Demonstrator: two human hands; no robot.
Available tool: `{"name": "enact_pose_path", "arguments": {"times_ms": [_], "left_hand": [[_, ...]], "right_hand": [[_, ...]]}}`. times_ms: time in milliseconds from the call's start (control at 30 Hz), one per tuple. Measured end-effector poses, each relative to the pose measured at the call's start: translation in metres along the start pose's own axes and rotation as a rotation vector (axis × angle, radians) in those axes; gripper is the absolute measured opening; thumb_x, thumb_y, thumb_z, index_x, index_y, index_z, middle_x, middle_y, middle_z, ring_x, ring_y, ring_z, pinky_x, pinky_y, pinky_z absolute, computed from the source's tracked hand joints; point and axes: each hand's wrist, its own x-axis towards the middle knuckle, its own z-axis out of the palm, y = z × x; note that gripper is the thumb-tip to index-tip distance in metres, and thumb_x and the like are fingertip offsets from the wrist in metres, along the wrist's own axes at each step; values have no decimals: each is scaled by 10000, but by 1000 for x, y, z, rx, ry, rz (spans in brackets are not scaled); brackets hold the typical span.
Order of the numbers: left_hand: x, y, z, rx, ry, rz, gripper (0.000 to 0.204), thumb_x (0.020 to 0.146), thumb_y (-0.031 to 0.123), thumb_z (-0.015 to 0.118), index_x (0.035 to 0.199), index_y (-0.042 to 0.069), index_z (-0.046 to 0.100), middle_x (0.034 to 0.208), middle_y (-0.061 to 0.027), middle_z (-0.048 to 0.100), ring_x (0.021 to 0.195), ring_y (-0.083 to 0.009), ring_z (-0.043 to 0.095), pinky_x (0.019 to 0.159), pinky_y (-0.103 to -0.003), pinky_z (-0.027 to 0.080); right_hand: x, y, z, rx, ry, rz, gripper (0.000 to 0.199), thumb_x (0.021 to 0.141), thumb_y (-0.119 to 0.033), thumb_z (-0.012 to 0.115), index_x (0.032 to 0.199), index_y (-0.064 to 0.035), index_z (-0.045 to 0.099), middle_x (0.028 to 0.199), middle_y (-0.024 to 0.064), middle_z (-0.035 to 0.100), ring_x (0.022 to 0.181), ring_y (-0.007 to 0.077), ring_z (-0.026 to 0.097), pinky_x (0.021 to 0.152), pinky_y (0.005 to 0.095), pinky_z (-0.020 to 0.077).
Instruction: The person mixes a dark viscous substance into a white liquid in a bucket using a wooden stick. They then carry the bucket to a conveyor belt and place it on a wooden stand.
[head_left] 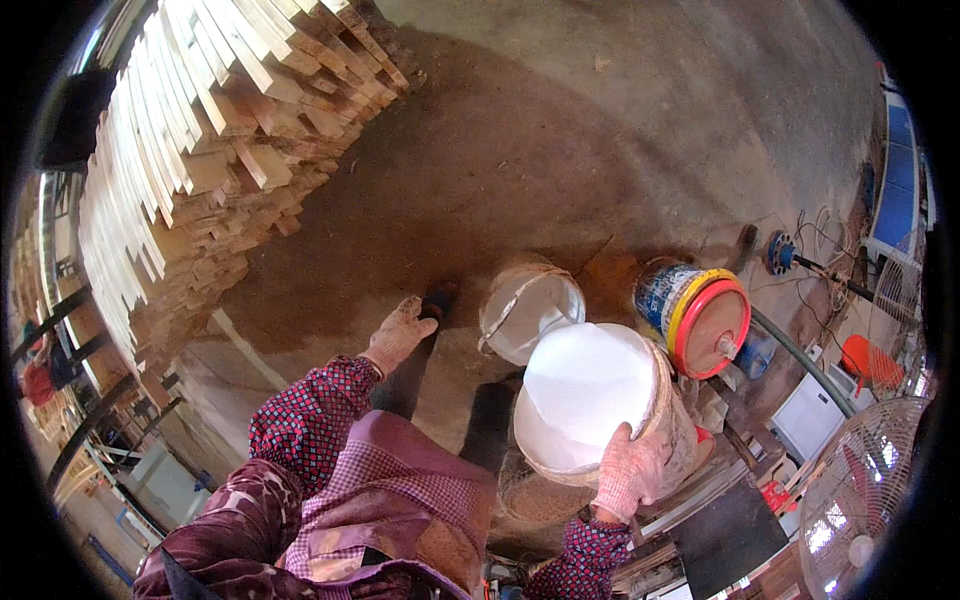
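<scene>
My right hand (635,468), in a pale knitted glove, grips the near right rim of a large bucket (672,425), thumb over the edge. The bucket is tipped toward a smaller bucket (496,325) just beyond it. A smooth white liquid (585,385) fills much of the large bucket and reaches its far rim. White also coats the inside of the smaller one; whether any is flowing across cannot be made out. My left hand (400,334), gloved too, hangs in the air left of the smaller bucket, holding nothing, its fingers apart.
Beside the buckets lies a blue drum (665,300) with a yellow band and red-rimmed end. A tall stack of wooden boards (215,150) stands at left. On the right are a wire-caged fan (862,500), a white box (808,415) and loose cables (825,235).
</scene>
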Motion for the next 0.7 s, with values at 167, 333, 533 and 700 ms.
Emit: {"name": "enact_pose_path", "arguments": {"times_ms": [167, 333, 533, 700], "left_hand": [[-2, -9, -10, -11, 34, 40, 716, 884, 191, 597, 1455, -9, 211, 1506, -159, 267, 1392, -255, 261, 1131, -315, 201], [-2, -15, -17, -80, 24, 60, 714, 886, 182, 588, 1457, -8, 203, 1514, -143, 257, 1396, -248, 253, 1135, -307, 188], [-10, -1, -16, 34, 44, 6, 714, 881, 168, 598, 1455, -10, 214, 1505, -130, 283, 1396, -229, 256, 1135, -302, 187], [-7, -11, -21, -89, 10, 24, 696, 871, 170, 612, 1443, -7, 257, 1480, -128, 336, 1380, -222, 293, 1130, -290, 193]], "right_hand": [[2, -2, 3, 16, -54, -17, 521, 845, -415, 543, 1102, 34, 478, 1087, 236, 547, 916, 399, 624, 708, 536, 524], [0, -6, 2, 23, -31, 2, 547, 839, -408, 556, 1140, 38, 462, 1086, 245, 548, 931, 402, 620, 708, 537, 523], [4, 2, 9, 62, -14, -31, 552, 833, -407, 560, 1142, 40, 462, 1086, 245, 550, 945, 399, 617, 710, 550, 517], [-6, -11, -10, 65, -98, 37, 539, 828, -395, 564, 1112, 53, 471, 1076, 243, 552, 913, 399, 619, 737, 546, 511]]}}
